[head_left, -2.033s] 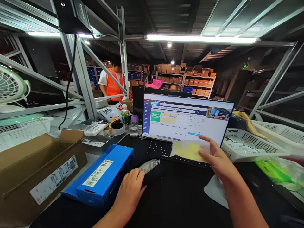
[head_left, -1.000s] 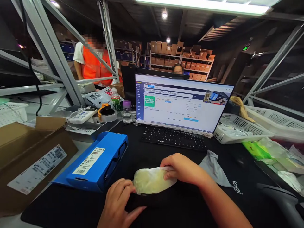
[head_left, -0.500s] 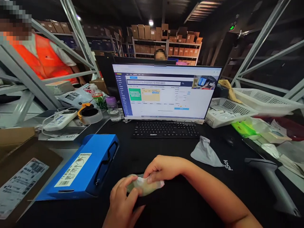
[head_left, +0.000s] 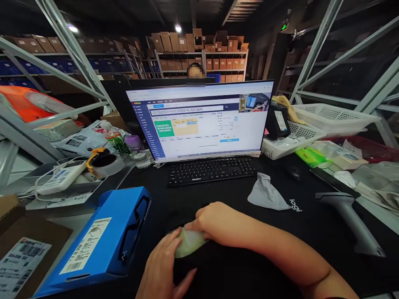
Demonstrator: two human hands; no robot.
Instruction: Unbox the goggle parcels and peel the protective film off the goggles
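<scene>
A pale yellow-green, partly see-through object (head_left: 188,243), perhaps a soft pouch or a wad of film, lies on the black desk mat between my hands. My right hand (head_left: 212,222) reaches over from the right, its fingers curled down onto the object's far edge; the fingertips are mostly hidden. Against the left side of the object rest the stretched fingers of my left hand (head_left: 163,259), while its thumb stands well apart over the mat. Left of my hands is a blue cardboard box (head_left: 106,234) with a white label and a black handle. A grey cloth pouch (head_left: 267,194) lies farther right.
A monitor (head_left: 202,143) stands behind a black keyboard (head_left: 212,170). On the right are a barcode scanner (head_left: 346,211), a mouse (head_left: 294,173) and white baskets (head_left: 336,116). At left sit a brown carton (head_left: 34,245), a tape roll (head_left: 106,163) and a purple-lidded bottle (head_left: 137,149).
The view has swung right and the background person has partly left it. My left thumb has come off the yellow-green object, and that object now lies flatter, its white part no longer showing.
</scene>
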